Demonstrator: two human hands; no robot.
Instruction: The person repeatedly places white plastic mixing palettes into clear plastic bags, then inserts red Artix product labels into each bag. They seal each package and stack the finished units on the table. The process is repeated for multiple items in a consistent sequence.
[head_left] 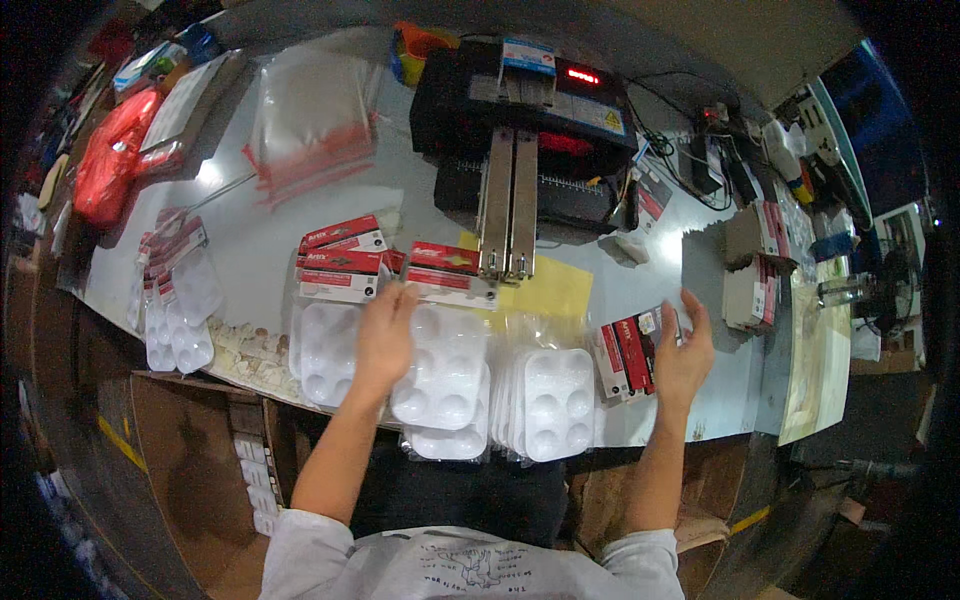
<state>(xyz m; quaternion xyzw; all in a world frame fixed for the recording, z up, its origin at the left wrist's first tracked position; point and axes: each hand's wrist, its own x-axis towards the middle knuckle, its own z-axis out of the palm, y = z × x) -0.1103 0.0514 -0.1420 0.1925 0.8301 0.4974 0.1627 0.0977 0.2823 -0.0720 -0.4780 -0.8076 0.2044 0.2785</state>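
Note:
My left hand [385,342] is closed at the left edge of a bagged white plastic paint palette [440,345], whose red and white header card [445,273] lies under the machine's metal arm. Left of that hand lies another white palette [325,345] with similar header cards [342,272] above it. My right hand [685,350] has its thumb and forefinger apart, beside a small pile of red and white cards [627,355]. Between the hands a row of bagged palettes [558,405] stands at the table's near edge.
A black machine [530,110] with a red display and two metal bars stands at the back. Clear plastic bags [312,110] lie at the back left. Finished-looking palette packs [178,300] rest at far left. Card stacks [752,265] and cables [690,185] occupy the right.

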